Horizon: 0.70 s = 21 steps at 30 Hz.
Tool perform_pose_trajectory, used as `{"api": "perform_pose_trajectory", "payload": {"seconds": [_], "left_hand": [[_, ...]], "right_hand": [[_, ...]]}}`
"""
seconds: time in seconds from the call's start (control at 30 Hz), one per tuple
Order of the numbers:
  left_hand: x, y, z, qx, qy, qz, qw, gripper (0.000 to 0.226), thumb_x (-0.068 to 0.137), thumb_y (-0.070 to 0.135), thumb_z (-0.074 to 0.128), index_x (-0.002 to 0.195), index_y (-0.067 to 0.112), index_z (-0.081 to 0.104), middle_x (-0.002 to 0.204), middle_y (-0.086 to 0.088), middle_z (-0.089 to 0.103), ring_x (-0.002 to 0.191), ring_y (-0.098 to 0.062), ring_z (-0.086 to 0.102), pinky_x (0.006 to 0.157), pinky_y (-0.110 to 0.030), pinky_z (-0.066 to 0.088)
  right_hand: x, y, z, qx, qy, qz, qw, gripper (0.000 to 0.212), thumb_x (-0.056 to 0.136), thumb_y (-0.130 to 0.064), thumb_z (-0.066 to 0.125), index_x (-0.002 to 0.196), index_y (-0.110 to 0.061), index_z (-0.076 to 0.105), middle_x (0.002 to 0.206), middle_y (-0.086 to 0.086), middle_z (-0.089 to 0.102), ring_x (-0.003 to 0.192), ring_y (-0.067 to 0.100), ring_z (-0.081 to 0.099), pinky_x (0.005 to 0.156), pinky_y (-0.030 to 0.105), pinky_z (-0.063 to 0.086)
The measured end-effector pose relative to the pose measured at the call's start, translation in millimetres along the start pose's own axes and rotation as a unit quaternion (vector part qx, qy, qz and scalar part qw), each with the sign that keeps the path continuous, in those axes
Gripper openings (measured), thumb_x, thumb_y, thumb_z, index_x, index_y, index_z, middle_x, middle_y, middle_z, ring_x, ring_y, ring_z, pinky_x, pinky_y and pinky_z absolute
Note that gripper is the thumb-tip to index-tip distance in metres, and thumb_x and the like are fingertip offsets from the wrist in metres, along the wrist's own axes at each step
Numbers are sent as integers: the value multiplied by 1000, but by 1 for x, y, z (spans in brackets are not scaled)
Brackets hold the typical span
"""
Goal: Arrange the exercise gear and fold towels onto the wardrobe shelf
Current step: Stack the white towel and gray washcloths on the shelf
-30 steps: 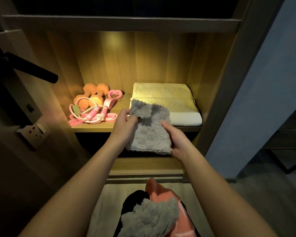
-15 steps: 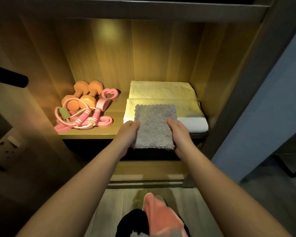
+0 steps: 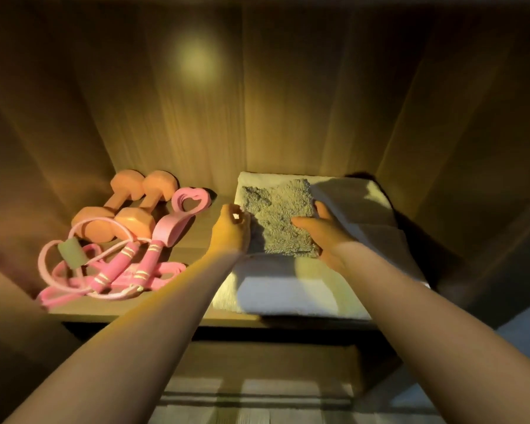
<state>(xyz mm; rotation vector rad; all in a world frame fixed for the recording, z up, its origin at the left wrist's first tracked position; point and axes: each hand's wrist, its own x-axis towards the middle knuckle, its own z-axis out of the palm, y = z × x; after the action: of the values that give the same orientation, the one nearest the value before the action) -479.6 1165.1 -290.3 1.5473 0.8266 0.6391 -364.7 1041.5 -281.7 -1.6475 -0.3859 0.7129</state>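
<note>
Gray towel (image 3: 280, 218) lies flat on top of folded cream towel (image 3: 288, 292), R half of wardrobe shelf (image 3: 129, 310), toward the far end. L hand (image 3: 231, 231): fingers curled at gray towel's L edge; actual pinch on cloth cannot be told. R hand (image 3: 328, 237): thumb across towel top, fingers at its R edge, holding that edge. Shelf L half: two orange dumbbells (image 3: 126, 209) at far side, pink jump rope (image 3: 104, 270) coiled near front edge.
</note>
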Motion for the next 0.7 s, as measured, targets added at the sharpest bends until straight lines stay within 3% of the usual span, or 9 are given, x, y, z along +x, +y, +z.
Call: {"api": "perform_pose_trajectory", "payload": {"seconds": [0.03,0.1,0.17,0.3,0.4,0.5,0.57,0.63,0.7], "left_hand": [[14,-1,1,40,17,19,999,13,100,14,50,112,8,49,100,-18,61,81,-24,56,76,-39,55],[39,1,5,48,49,45,997,5,99,13,52,103,9,51,89,-6,61,77,-20,56,63,-27,51],[64,6,9,48,74,47,995,4,98,13,53,98,11,50,85,-5,61,79,-21,54,64,-28,45],[101,16,16,89,77,48,992,9,97,16,55,103,10,55,96,-13,62,84,-23,53,70,-30,41],[120,16,21,99,89,64,989,20,97,15,55,115,6,58,105,-14,65,85,-26,57,72,-30,46],[133,19,24,77,94,75,990,26,98,16,54,123,11,59,103,-12,66,73,-19,58,57,-13,46],[138,18,25,115,101,57,987,28,98,19,54,125,13,59,107,-13,67,86,-26,63,62,-15,42],[136,16,24,215,117,52,968,31,97,15,51,127,12,57,120,-17,63,106,-34,60,75,-26,40],[131,15,23,350,128,111,921,37,95,12,46,132,11,51,130,-17,53,115,-37,54,83,-38,43]], "right_hand": [[11,-3,2,-7,6,-18,1000,74,93,-23,63,153,-29,21,147,-1,38,135,27,38,105,42,37],[30,-11,7,-19,24,-43,999,62,93,-19,61,147,-25,32,127,5,53,124,29,50,99,42,44],[47,-21,10,-43,44,-56,997,57,93,-17,59,145,-23,35,118,7,57,108,20,56,85,37,48],[81,-27,14,-46,89,-76,992,61,94,-18,58,149,-19,32,104,-3,50,73,-4,41,75,25,40],[99,-22,17,-27,117,-91,989,65,94,-21,61,151,-22,30,120,-3,46,83,3,51,63,20,41],[112,-19,22,-32,144,-105,983,64,93,-21,63,150,-21,32,140,5,46,110,21,54,76,22,44],[117,-19,27,-107,174,-115,972,63,94,-17,60,150,-16,31,142,10,48,121,27,52,86,27,43],[117,-20,30,-210,216,-151,942,61,95,-12,56,150,-11,31,146,14,45,130,30,45,100,32,38],[114,-20,28,-366,220,-220,877,59,96,-12,51,151,-11,29,153,11,34,139,28,34,108,35,32]]}}
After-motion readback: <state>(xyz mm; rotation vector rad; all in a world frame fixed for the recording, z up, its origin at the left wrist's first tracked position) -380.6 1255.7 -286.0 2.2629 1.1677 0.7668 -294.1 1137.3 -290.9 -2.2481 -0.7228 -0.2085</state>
